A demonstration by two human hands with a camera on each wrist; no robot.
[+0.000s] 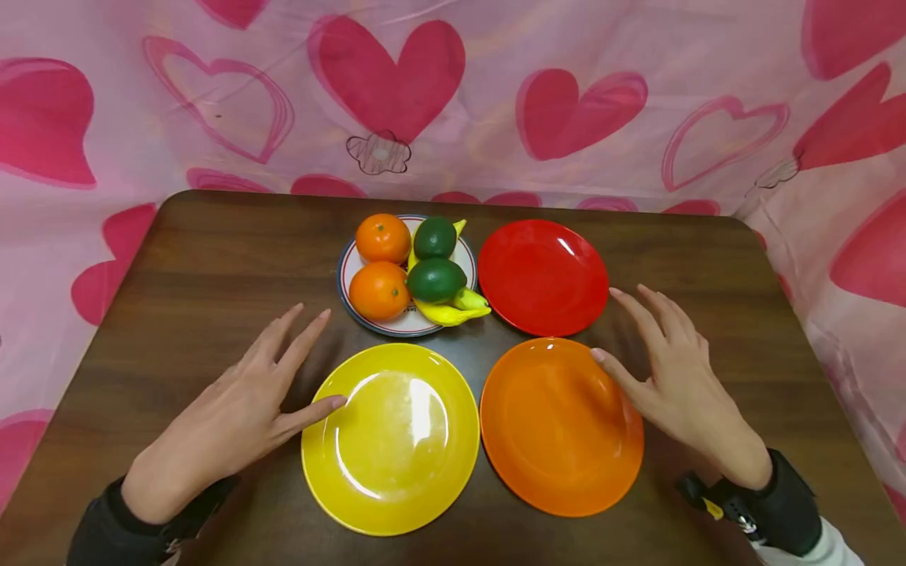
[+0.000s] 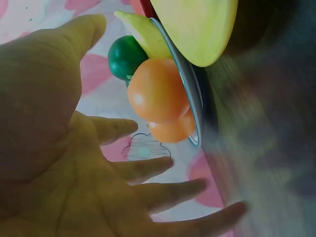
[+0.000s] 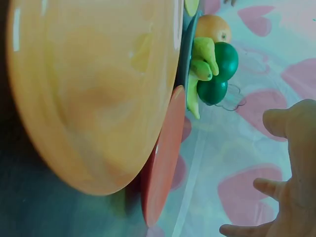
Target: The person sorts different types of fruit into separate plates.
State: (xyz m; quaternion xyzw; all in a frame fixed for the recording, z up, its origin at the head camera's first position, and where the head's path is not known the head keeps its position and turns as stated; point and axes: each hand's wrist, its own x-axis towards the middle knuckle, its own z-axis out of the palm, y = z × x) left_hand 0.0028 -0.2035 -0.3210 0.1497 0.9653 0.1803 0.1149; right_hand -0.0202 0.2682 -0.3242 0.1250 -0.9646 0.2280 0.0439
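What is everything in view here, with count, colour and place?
Wood-look table: 1, brown, under the plates
Heart-patterned cloth: 1, pink, behind the table
Glossy round yellow plate: 1, yellow, near left
Glossy round orange plate: 1, orange, near right
Glossy round red plate: 1, red, far right
Round white plate: 1, blue-rimmed, far left
Round orange fruits: 2, orange, white plate's left side
Glossy oval fruits: 2, dark green, white plate's right side
Curved bananas: count unclear, yellow, white plate's right side
Wristbands: 2, black, one per wrist
Sleeve: 1, whitish, right arm
Left hand: 1, bare, thumb over yellow plate's left edge
Right hand: 1, bare, by orange plate's right edge
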